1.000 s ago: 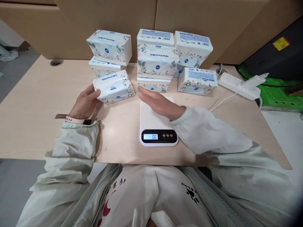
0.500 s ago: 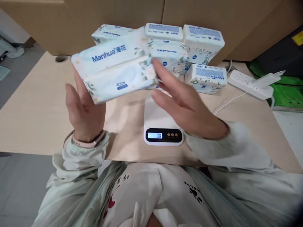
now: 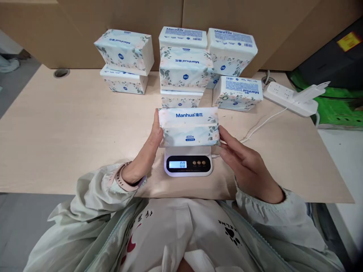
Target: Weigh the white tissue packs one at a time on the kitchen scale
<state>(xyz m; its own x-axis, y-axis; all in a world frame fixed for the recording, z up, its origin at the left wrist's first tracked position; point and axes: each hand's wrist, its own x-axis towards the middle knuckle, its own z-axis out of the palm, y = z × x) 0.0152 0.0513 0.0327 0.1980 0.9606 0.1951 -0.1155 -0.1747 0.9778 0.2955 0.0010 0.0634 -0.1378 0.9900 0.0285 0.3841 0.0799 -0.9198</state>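
Observation:
Between my two hands is a pack of tissues [image 3: 189, 127], pale blue and white with blue "Manhua" lettering and a leaf print. My left hand [image 3: 146, 153] presses its left end and my right hand [image 3: 248, 162] grips its right end. Directly below the pack is a white digital scale [image 3: 188, 166], its display reading 0.0. The pack hides most of the weighing plate, so whether it touches the plate I cannot tell. The pack lies level, its long side facing me.
Behind the scale, several more tissue packs [image 3: 185, 70] stand stacked before a cardboard wall [image 3: 124, 15]. A white power strip [image 3: 292, 99] with a cable [image 3: 266, 123] lies at the right. The wooden table [image 3: 70, 139] has a round cable hole at its back left.
The tissue pack, tilted and held up at the left before, has moved right and down over the scale and levelled. Both hands moved with it. The display still reads 0.0.

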